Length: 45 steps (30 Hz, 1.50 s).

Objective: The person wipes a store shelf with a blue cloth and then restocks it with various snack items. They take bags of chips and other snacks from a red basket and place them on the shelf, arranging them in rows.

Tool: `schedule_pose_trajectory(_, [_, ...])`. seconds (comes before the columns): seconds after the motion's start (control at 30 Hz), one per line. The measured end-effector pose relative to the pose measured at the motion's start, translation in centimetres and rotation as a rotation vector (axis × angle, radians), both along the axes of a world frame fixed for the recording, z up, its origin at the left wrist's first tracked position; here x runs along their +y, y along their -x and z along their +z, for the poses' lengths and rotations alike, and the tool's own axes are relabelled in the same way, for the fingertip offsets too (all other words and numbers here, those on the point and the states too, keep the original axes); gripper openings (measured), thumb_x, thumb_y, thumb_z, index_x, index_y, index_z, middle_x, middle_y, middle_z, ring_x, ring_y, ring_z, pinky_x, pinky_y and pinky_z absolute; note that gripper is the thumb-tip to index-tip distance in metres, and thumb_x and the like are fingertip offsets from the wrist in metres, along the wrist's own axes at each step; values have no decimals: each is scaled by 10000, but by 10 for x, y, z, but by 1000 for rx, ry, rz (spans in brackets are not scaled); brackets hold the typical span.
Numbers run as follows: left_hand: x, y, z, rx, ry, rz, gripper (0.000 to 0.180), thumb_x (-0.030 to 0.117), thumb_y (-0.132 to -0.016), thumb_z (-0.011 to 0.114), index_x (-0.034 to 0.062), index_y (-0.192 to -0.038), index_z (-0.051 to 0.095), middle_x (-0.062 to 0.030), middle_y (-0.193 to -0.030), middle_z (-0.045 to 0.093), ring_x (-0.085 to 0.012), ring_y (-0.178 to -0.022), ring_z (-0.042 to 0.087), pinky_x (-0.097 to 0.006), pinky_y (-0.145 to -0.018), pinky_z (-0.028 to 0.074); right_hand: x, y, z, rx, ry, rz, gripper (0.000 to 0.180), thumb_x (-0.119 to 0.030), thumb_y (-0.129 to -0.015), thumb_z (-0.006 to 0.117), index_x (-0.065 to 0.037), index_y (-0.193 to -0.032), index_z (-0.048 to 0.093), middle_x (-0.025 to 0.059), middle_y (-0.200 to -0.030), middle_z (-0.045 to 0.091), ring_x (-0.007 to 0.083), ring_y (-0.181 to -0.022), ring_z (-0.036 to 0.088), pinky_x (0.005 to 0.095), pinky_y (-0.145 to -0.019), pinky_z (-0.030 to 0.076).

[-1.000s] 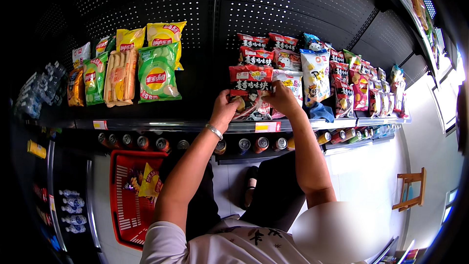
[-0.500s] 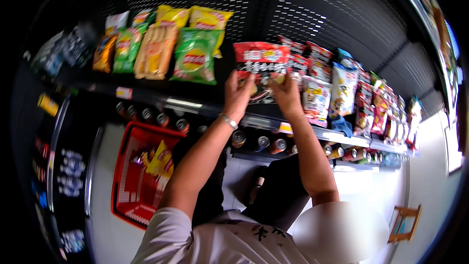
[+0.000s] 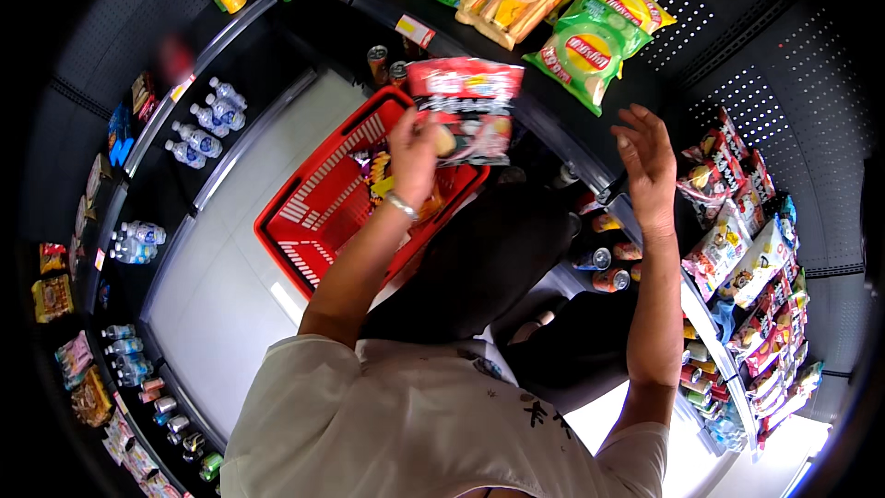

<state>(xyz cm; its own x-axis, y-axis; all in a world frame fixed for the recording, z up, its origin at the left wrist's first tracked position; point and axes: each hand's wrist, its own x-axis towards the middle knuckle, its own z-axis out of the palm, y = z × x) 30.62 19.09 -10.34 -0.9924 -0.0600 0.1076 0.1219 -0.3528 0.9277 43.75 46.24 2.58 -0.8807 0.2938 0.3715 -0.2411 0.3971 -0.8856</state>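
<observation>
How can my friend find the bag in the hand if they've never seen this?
Start at the big red basket. At its upper right in the picture, the left hand holds a snack bag, red on top with black below. Similar bags sit far right, but only this one is in a hand.

Lit from lower right, blown out on the white floor; dim along the perforated black back panel; softly blurred at the red-and-black snack bag; bowed, blackened toward the rim.
</observation>
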Motion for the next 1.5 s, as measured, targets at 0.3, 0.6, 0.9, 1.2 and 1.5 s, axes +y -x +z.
schedule_pose_trajectory(0.3, [-87,-34,-141,-362,-48,41,257,117,-955,614,-12,-1172,566,-90,-951,669,-185,-785,673,-315,-657,561,7,5,-13,-120,-91,-47,324,-20,-954,598,12,-1271,540,148,-1161,656,175,-1065,646,291,-897,501])
schedule_pose_trajectory(0.6, [-97,-50,-195,-325,315,-61,388,52,-831,693,-57,-1180,562,-168,-1092,667,-246,-995,661,-336,-860,523,25,-3,-13,-119,-170,-116,334,-44,-945,617,-3,-1272,558,128,-1034,697,150,-967,650,282,-862,497])
schedule_pose_trajectory(0.9, [-46,-4,-76,-15,174,-260,321,-132,-903,497,0,-1189,558,-111,-1202,594,-206,-1050,632,-341,-960,509,110,-24,-25,30,-247,-562,378,-91,-841,728,-20,-1191,605,144,-1051,681,233,-904,678,324,-776,536])
schedule_pose_trajectory(1.2, [212,-45,118,434,173,-778,285,-13,-918,604,16,-1202,594,-117,-1220,644,-190,-1155,599,-311,-1004,465,201,-76,-41,74,-189,-1099,551,-119,-798,735,-8,-1299,534,244,-1218,608,381,-1141,598,428,-984,471])
schedule_pose_trajectory(1.5, [360,-73,59,304,313,-1027,552,140,-932,665,-14,-1412,440,-212,-1398,519,-315,-1307,504,-367,-1071,420,214,-81,-53,-84,-281,-1137,501,-130,-895,639,-20,-1358,481,229,-1223,645,359,-1109,640,407,-905,511])
